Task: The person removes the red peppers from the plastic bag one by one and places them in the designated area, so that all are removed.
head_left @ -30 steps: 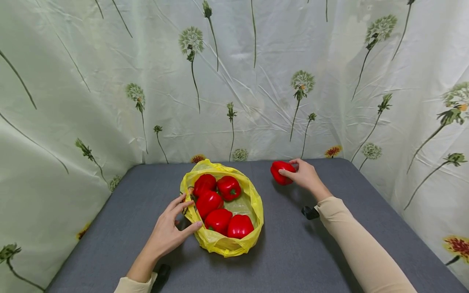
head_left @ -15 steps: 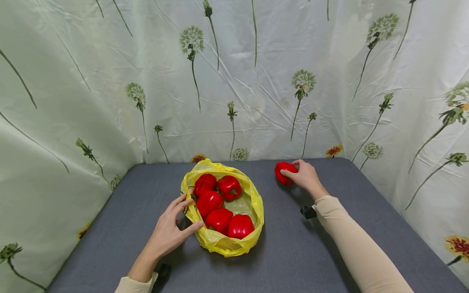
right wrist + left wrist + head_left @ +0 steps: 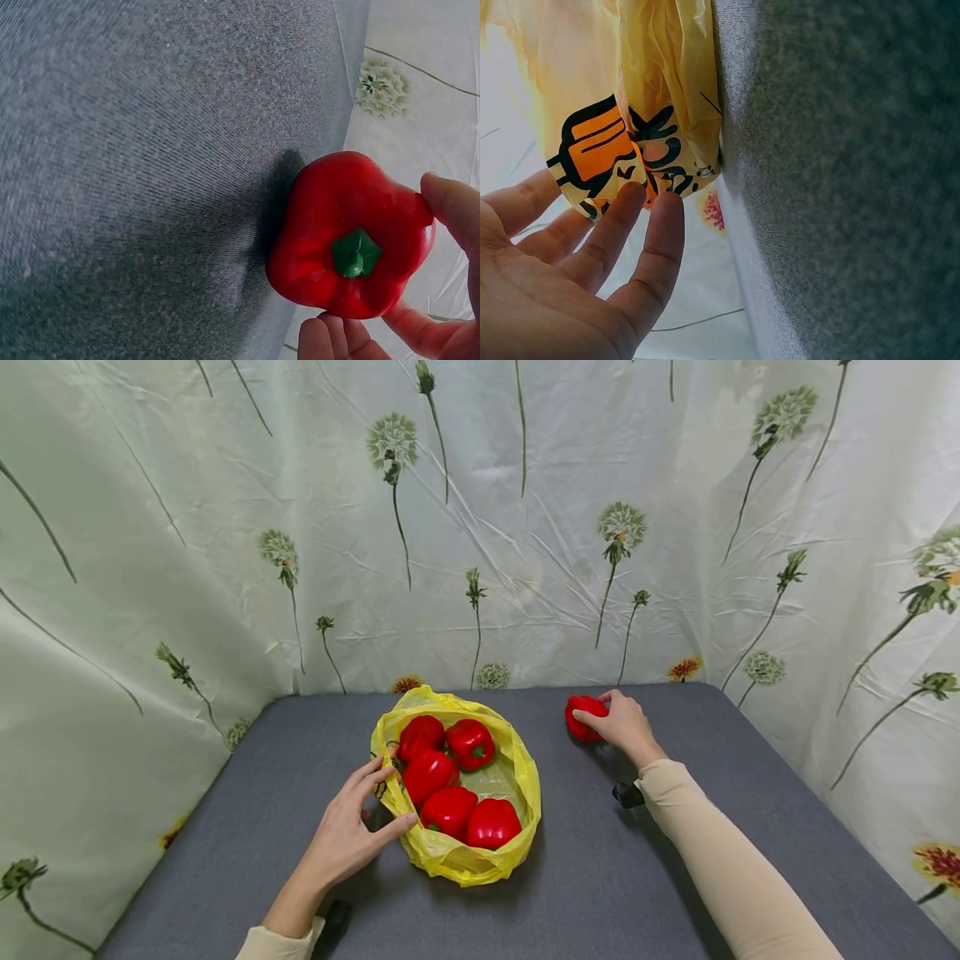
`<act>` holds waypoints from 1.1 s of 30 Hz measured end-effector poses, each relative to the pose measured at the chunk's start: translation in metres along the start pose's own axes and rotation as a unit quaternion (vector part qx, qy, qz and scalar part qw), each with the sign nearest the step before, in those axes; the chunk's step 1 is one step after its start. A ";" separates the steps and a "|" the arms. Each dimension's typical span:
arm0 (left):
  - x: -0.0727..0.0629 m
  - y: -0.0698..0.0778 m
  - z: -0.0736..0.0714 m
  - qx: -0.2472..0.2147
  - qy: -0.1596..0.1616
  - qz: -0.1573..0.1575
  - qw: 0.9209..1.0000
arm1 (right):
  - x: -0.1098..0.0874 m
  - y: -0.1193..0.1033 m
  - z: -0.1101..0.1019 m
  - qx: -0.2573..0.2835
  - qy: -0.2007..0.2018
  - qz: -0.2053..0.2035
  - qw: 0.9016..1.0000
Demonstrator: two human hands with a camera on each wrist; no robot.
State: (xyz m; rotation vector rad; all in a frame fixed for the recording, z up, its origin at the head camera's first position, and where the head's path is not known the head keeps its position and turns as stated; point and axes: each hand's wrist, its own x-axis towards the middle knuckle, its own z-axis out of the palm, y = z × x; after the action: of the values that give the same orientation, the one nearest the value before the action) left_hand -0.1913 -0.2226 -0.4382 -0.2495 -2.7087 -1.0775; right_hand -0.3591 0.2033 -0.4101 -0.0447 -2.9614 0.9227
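Note:
A yellow plastic bag (image 3: 528,781) stands with its mouth spread and several red bell peppers (image 3: 429,775) inside. My left hand (image 3: 347,827) is at the bag's left side, fingers spread and fingertips against the plastic. In the left wrist view those fingers (image 3: 622,232) touch the bag's printed side. To the right of the bag, my right hand (image 3: 624,723) holds another red bell pepper (image 3: 582,718) between thumb and fingers. Seen from the right wrist, that pepper (image 3: 322,225) shows its green stem and is at or just above the tabletop; I cannot tell whether it touches.
The grey tabletop (image 3: 585,877) carries the bag near its middle. A pale curtain (image 3: 525,543) with a dandelion print hangs along the back and both sides. Dark straps (image 3: 628,794) sit at the wrists under the cream sleeves.
My right hand has moved slightly right with the bell pepper and lowered it a little toward the tabletop. The left hand and the bag have stayed nearly still.

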 end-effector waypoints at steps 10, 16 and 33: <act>-0.001 0.001 0.000 -0.001 -0.002 0.001 1.000 | -0.002 -0.003 -0.002 0.000 -0.021 0.007 1.000; -0.001 0.000 0.000 -0.002 -0.001 0.004 1.000 | -0.003 -0.003 -0.005 0.002 -0.028 0.012 1.000; -0.001 0.000 0.000 -0.001 -0.006 0.003 1.000 | -0.012 -0.024 -0.033 0.011 -0.021 -0.025 0.999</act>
State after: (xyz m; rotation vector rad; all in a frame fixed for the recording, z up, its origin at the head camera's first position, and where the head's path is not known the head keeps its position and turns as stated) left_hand -0.1906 -0.2229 -0.4380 -0.2670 -2.7159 -1.0816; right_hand -0.3462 0.2018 -0.3701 0.0485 -2.9745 0.9631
